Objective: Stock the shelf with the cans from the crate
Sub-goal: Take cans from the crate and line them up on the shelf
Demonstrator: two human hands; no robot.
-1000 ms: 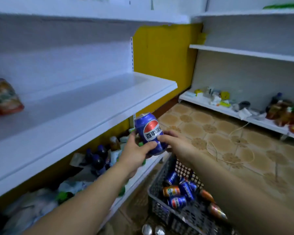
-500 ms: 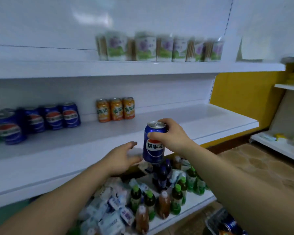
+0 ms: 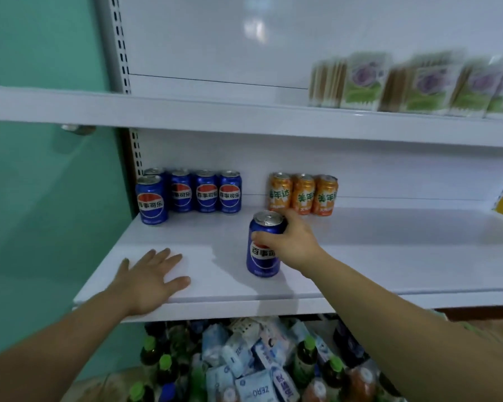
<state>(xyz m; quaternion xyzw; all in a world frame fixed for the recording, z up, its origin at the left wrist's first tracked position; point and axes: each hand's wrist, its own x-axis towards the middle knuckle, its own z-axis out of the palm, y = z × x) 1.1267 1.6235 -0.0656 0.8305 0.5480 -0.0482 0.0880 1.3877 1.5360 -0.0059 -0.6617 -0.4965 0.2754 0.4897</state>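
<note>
A blue Pepsi can (image 3: 262, 256) stands upright on the white middle shelf (image 3: 360, 256), near its front. My right hand (image 3: 291, 242) grips the can around its upper part. My left hand (image 3: 150, 274) lies flat with spread fingers on the shelf's front left edge, holding nothing. At the back left of the shelf stand several blue Pepsi cans (image 3: 192, 192). Three orange cans (image 3: 302, 194) stand to their right against the back wall. The crate is out of view.
The shelf above (image 3: 244, 117) carries a row of blurred green-and-purple packs (image 3: 418, 82) at the right. Below the middle shelf lie green-capped bottles (image 3: 305, 358) and blue-white packets (image 3: 259, 367). A green wall (image 3: 41, 198) borders the left side.
The view swung left from the crate to the shelf. My right hand carried the can over and set it down on the shelf. My left hand let go of it and came to rest on the shelf.
</note>
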